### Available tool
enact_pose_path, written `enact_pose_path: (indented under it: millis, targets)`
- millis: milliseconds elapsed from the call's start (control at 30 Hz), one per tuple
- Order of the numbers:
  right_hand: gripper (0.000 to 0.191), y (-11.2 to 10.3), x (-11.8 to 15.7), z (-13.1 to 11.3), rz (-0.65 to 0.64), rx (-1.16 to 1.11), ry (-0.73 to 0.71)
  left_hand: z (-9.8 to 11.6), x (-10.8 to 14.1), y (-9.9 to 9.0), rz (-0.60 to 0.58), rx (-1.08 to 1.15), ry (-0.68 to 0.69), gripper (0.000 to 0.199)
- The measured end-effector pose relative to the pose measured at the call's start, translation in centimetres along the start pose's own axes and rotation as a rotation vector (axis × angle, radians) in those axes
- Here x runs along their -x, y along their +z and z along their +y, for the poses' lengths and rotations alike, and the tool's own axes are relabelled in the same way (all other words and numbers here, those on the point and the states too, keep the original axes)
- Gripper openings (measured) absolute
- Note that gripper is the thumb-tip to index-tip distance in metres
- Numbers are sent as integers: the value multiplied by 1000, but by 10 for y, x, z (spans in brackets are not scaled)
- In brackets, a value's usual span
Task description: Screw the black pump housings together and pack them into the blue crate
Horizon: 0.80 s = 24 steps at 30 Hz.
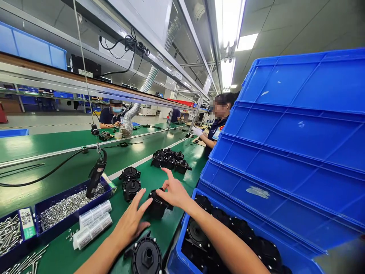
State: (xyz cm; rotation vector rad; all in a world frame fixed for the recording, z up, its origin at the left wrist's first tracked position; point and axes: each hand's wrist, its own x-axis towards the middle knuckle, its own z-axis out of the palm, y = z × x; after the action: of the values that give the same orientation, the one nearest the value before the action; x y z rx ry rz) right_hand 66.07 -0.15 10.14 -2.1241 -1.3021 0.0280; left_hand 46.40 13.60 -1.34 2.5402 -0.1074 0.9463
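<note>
My left hand [132,217] is open, fingers and thumb spread, with its fingertips close beside a round black plastic housing [157,208]. Over that housing is my right hand [176,190], its thumb at the housing's top edge. The right index finger points away from me and the other fingers are curled; what they hold is hidden. A thin silvery tip shows by the index fingertip. Nearer to me stands another black housing [146,255] with a central spout and screws around its rim. Two more housings, one of them a black housing [132,189], stand beyond my left hand.
Several housings [170,160] stand farther along the green bench [114,236]. At left are a nut bin [72,203], long screws [10,233], white tubes [92,230] and a hanging electric screwdriver [96,176]. Stacked blue crates [273,152] rise at right behind a filled crate [182,262]. Two co-workers sit nearby.
</note>
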Motion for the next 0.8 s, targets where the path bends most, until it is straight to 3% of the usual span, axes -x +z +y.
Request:
enact_pose_path:
  millis: [100,167,333,567,800]
  targets:
    - [96,7,2,-31,-79,-172,49,-3,0,-2,51,86,9,80]
    - [90,10,0,-38,-121,-333,70,-6,0,-2,72,160,-48,69]
    - [38,25,16,-24,-40,-658,87,-8,-1,-1,69,284,-300,59]
    - [64,57,71,-10,-227,-843,187,-9,0,-1,8,328,-378,58]
    - [62,68,73,-9,-236,-824,166,-8,0,-4,-6,300,-409,56]
